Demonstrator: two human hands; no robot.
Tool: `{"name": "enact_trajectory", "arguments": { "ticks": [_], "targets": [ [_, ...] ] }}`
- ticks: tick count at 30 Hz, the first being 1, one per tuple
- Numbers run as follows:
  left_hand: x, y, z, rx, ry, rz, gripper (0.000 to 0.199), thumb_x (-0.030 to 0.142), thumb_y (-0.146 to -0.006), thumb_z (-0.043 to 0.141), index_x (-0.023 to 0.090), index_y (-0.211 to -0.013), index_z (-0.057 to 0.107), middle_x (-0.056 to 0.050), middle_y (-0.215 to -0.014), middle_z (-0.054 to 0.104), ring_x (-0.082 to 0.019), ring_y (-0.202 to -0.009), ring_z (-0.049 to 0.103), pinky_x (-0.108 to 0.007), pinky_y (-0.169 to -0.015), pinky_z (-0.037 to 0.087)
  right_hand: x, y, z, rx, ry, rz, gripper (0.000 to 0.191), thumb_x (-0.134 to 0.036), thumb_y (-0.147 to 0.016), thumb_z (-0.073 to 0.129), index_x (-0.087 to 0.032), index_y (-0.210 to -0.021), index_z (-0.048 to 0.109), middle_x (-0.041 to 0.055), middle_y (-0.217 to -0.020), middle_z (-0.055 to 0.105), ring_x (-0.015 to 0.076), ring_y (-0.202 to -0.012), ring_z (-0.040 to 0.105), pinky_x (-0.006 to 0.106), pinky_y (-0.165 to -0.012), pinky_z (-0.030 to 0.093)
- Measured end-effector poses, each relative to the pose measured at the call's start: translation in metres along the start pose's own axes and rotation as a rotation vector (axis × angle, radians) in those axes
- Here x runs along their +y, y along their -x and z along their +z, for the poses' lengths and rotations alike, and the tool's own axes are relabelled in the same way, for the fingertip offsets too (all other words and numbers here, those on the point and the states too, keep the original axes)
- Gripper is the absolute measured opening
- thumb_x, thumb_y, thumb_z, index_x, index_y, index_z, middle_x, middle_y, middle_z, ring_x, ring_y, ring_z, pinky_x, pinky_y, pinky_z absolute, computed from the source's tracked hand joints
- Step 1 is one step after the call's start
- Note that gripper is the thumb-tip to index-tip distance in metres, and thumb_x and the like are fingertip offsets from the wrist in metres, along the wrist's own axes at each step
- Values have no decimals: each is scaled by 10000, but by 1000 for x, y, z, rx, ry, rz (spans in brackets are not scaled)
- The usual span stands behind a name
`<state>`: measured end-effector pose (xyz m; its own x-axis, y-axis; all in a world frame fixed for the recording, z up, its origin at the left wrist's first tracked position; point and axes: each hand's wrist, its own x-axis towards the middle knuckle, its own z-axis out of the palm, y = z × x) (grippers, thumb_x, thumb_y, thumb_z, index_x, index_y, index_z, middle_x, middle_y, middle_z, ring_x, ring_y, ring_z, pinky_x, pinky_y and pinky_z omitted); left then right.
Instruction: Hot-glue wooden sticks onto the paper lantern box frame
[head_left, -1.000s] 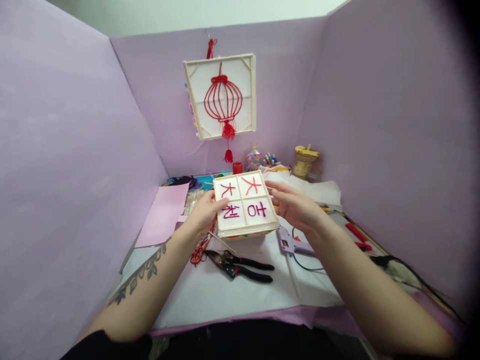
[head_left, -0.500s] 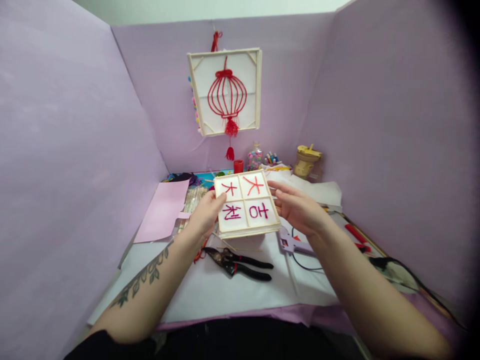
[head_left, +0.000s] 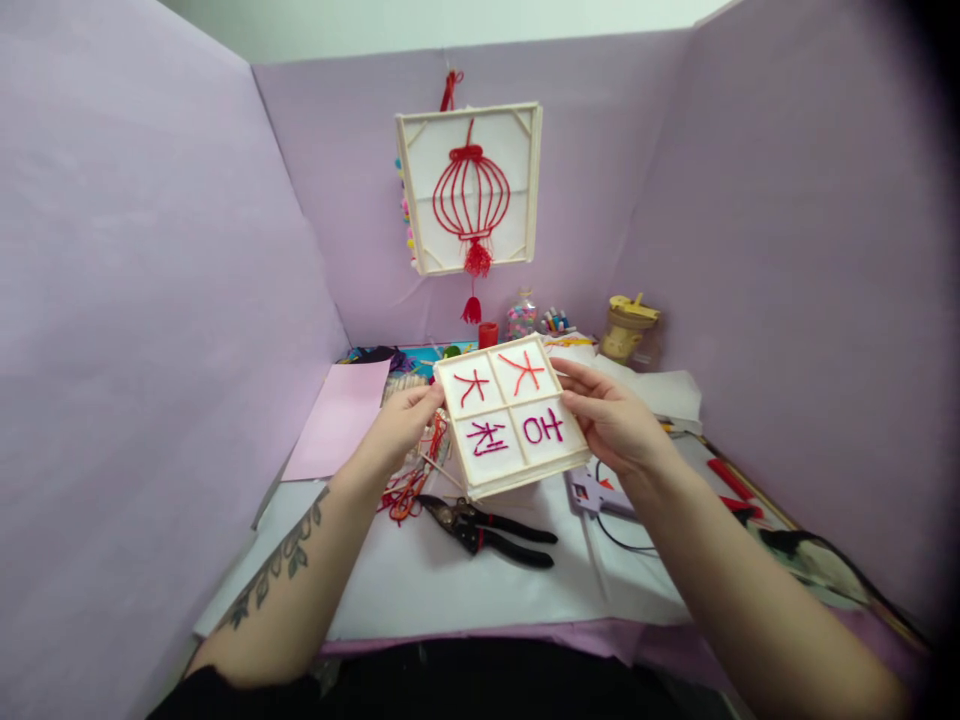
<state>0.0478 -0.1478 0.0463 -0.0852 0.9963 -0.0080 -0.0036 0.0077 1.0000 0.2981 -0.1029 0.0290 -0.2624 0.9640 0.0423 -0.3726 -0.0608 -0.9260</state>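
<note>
Both hands hold a square stick frame [head_left: 525, 462] above the table, tilted with its lower right edge raised. Thin pale sticks divide its white face into panels, which carry Chinese characters in red, orange and purple fuzzy strands. My left hand [head_left: 401, 425] pinches its left edge, with the thumb near the upper left corner. At the right edge, my right hand [head_left: 616, 415] has its thumb at the front and its fingers partly hidden behind. Below the frame lie black-handled snips [head_left: 487, 530]. Tangled red and orange yarn [head_left: 401, 497] rests near my left wrist.
A white box lantern [head_left: 471, 190] with a red lantern design hangs ahead. A lilac glue gun [head_left: 596, 492] and its cable lie at right. Pink card [head_left: 337, 420] is at left. Behind stand a jar of pompoms [head_left: 522, 318] and a yellow-lidded cup [head_left: 628, 325].
The stick frame has shifted slightly right and turned, its right side tipping. My right hand, earlier loosely open beside it, now grips its right edge. The whole view has shifted slightly.
</note>
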Motion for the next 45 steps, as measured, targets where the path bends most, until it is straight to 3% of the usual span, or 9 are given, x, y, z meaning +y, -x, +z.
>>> {"name": "enact_trajectory", "arguments": {
  "ticks": [6,10,20,28,33,35,39,42,45],
  "targets": [
    [-22,17,-4,20,125,-36,341,455,-696,805,148,-755,669,30,-597,564,-64,-479,405,-181,-425,239,-17,-13,9,-121,98,36,489,-115,-633,738,-238,-1103,689,47,-1045,738,201,-886,694,343,-750,568],
    [-35,33,-2,62,238,-76,454,503,-608,857,131,-774,656,13,-629,585,-67,-514,476,-164,-422,315,-34,-31,22,-213,239,77,459,-62,-625,706,-239,-1048,722,43,-969,748,189,-778,692,318,-653,573],
    [-79,60,48,171,465,-184,496,492,-584,882,149,-864,659,-58,-861,692,-155,-796,683,-207,-618,515,-62,-88,47,-540,755,14,282,-145,-666,742,-235,-931,774,38,-836,731,203,-708,661,342,-629,540],
    [-102,81,70,133,391,-213,436,549,-692,799,150,-804,668,-111,-901,724,-211,-924,699,-236,-669,526,-64,-86,47,-758,911,-83,300,-198,-700,696,-243,-989,763,9,-803,711,169,-721,646,279,-627,509],
    [-66,103,45,-113,167,-290,311,403,-646,858,127,-733,742,-110,-642,708,-186,-492,619,-259,-429,424,-64,-86,45,-787,914,-103,295,-209,-711,674,-247,-992,754,-13,-781,689,150,-715,634,252,-624,495],
    [-33,100,25,-103,-87,-55,186,346,-733,797,163,-755,772,-83,-656,714,-169,-548,617,-261,-525,455,-64,-87,45,-792,939,-113,297,-206,-708,677,-247,-992,756,-11,-772,685,151,-709,629,254,-619,489],
    [24,52,-5,247,-471,575,257,277,-825,699,236,-1077,723,-59,-1096,718,-214,-942,638,-299,-837,477,-65,-86,49,-754,946,-108,311,-199,-680,708,-244,-983,760,9,-788,696,174,-704,633,288,-620,492],
    [43,0,-9,81,-594,645,350,270,-894,599,201,-1237,616,-93,-1181,693,-244,-1108,611,-342,-952,437,-66,-85,49,-718,927,-76,307,-185,-669,709,-245,-969,738,11,-793,698,183,-705,637,291,-593,488],
    [48,-34,0,-58,-737,595,364,278,-895,588,195,-1249,600,-74,-1029,732,-236,-930,654,-335,-859,445,-65,-85,47,-671,908,-92,311,-162,-661,706,-256,-956,678,-2,-777,687,175,-701,626,275,-564,474]
  ]
}}
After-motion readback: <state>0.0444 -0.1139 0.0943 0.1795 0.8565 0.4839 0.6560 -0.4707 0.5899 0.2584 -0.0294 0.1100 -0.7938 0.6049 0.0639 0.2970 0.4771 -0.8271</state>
